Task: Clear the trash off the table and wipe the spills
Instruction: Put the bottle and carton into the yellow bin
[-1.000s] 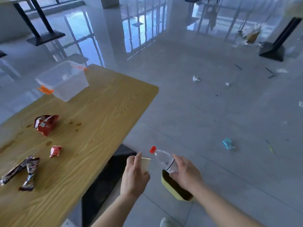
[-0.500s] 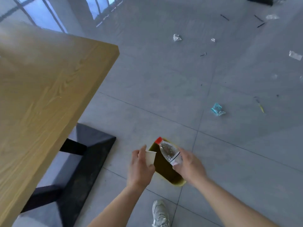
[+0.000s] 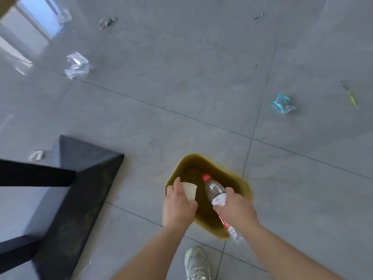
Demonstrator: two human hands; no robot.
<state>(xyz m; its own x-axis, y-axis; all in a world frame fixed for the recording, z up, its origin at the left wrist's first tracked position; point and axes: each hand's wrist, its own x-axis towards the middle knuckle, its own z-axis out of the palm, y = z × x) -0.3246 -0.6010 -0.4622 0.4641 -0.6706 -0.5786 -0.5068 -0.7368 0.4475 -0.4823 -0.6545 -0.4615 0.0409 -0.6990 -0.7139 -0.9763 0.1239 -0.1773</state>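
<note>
on grey tile floor (image 3: 141,122): yellow bin (image 3: 245,186), scattered litter, black table base (image 3: 84,178).

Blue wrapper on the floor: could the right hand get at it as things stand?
Probably not yet. The right hand is closed around the plastic bottle over the yellow bin, and the blue wrapper lies well beyond it on bare floor, so nothing blocks it, but the hand is full.

bottle (image 3: 214,189) middle hidden by right hand (image 3: 235,209), shoe (image 3: 196,263) cut off
</note>
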